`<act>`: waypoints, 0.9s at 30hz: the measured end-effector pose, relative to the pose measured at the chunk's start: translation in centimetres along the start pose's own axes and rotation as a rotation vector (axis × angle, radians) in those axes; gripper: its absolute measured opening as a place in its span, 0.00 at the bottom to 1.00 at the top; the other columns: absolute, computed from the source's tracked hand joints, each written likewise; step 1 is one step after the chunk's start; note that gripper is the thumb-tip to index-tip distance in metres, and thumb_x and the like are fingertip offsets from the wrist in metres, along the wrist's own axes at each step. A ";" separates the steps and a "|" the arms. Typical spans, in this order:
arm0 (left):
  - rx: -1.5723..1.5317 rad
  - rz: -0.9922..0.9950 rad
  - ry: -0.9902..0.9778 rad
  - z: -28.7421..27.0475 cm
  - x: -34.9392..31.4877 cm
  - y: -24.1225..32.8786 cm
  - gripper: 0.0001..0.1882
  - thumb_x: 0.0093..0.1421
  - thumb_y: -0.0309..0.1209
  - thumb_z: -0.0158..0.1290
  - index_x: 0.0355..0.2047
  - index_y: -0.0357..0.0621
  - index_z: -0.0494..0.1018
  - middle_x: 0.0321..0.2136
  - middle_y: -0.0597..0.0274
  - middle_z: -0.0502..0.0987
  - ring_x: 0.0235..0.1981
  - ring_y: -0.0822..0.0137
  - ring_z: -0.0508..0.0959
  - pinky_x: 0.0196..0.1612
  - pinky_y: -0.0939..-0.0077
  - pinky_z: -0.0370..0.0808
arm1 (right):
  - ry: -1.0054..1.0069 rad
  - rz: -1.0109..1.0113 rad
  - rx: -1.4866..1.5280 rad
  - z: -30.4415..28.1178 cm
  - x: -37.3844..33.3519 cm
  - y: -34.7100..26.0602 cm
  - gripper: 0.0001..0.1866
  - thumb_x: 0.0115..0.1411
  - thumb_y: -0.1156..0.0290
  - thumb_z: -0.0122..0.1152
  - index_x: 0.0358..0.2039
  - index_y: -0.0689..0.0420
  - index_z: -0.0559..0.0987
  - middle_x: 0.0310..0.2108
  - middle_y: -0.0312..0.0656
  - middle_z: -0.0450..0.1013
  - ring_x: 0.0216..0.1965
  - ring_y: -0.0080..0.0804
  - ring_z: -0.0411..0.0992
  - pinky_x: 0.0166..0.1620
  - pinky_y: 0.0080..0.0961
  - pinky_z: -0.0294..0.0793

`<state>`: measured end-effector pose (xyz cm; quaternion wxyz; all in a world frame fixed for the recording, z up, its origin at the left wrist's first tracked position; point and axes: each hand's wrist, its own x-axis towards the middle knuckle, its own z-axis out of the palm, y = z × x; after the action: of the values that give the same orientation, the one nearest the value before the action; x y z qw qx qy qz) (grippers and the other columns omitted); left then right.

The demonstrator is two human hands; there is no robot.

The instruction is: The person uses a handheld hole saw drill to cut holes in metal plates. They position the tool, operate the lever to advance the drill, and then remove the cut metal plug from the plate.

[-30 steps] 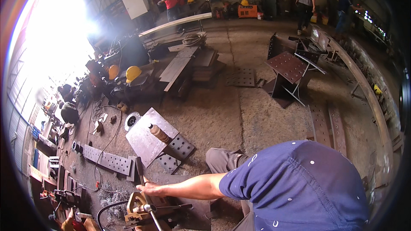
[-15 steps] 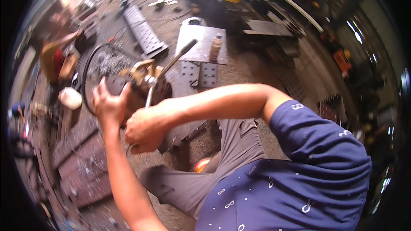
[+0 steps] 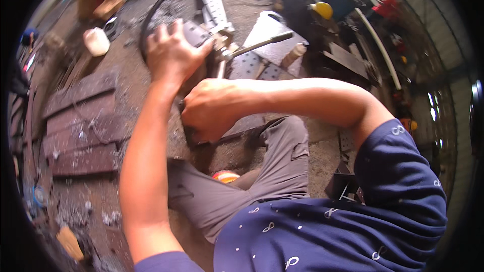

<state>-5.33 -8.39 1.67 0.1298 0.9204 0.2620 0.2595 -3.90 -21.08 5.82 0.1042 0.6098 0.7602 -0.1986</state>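
My left hand point(image 3: 174, 53) lies with fingers spread and thumb out on a dark metal piece with holes point(image 3: 194, 32). My right hand point(image 3: 209, 108) is closed in a fist just below it, around the lower end of a pale metal rod point(image 3: 222, 69). At its upper end the rod meets a metal joint, from which a lever with a dark grip point(image 3: 262, 45) sticks out to the right. A brass-coloured metal part point(image 3: 223, 37) sits beside that joint. My hands and forearms hide much of the workpiece.
A brown bottle point(image 3: 293, 55) stands on a pale sheet point(image 3: 267, 32), with perforated plates point(image 3: 247, 65) beside it. A black hose point(image 3: 151, 12) curves behind my left hand. Rusty plates point(image 3: 85, 126) lie at left, near a white jug point(image 3: 96, 42). A yellow helmet point(image 3: 322, 10) is farther back.
The whole view has turned, so the floor things and my hands appear farther right and higher. Both hands keep their places at the workpiece. The lever now lies flatter in the picture.
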 end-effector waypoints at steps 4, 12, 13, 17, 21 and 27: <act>-0.036 0.122 0.223 2.2 0.5 -0.1 0.42 0.52 0.59 0.64 0.58 0.41 0.75 0.47 0.42 0.77 0.51 0.43 0.77 0.59 0.50 0.71 | 0.017 0.016 -0.020 0.4 -0.5 0.7 0.14 0.49 0.60 0.64 0.28 0.56 0.88 0.30 0.48 0.83 0.36 0.46 0.83 0.39 0.43 0.82; 0.038 0.051 0.137 2.4 0.3 -1.9 0.43 0.55 0.55 0.63 0.64 0.41 0.68 0.55 0.46 0.73 0.57 0.43 0.72 0.63 0.50 0.67 | -0.005 0.009 -0.068 0.9 1.0 -0.3 0.17 0.46 0.60 0.63 0.32 0.56 0.89 0.34 0.48 0.84 0.39 0.46 0.83 0.41 0.42 0.81; 0.022 0.038 0.114 2.7 0.3 -1.7 0.43 0.55 0.54 0.64 0.65 0.41 0.68 0.56 0.46 0.73 0.57 0.43 0.72 0.63 0.50 0.67 | -0.036 0.014 -0.060 0.9 0.8 -0.3 0.17 0.46 0.60 0.63 0.32 0.57 0.89 0.34 0.48 0.84 0.39 0.46 0.83 0.41 0.42 0.81; 0.024 0.035 0.115 2.9 0.2 -1.6 0.43 0.56 0.53 0.64 0.65 0.41 0.68 0.56 0.45 0.72 0.57 0.43 0.73 0.62 0.51 0.68 | -0.029 0.001 -0.059 2.3 1.8 0.5 0.20 0.51 0.52 0.62 0.36 0.53 0.89 0.36 0.41 0.84 0.41 0.43 0.81 0.44 0.40 0.78; 0.040 0.033 0.108 2.3 0.2 -2.1 0.42 0.57 0.53 0.64 0.65 0.41 0.68 0.56 0.45 0.72 0.58 0.43 0.72 0.62 0.51 0.68 | -0.034 0.010 -0.068 1.8 2.3 0.1 0.21 0.52 0.51 0.62 0.37 0.52 0.89 0.38 0.41 0.84 0.42 0.42 0.81 0.44 0.40 0.78; 0.007 0.028 0.113 2.2 0.3 -2.1 0.42 0.58 0.53 0.63 0.65 0.40 0.68 0.56 0.45 0.73 0.58 0.43 0.72 0.62 0.52 0.68 | 0.011 -0.014 -0.025 1.4 1.9 -0.2 0.17 0.45 0.61 0.63 0.33 0.57 0.88 0.35 0.47 0.84 0.38 0.47 0.82 0.39 0.42 0.80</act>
<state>-4.77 -6.75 -0.87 0.1081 0.9083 0.2569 0.3119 -4.64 -20.03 3.85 0.1063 0.6043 0.7674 -0.1863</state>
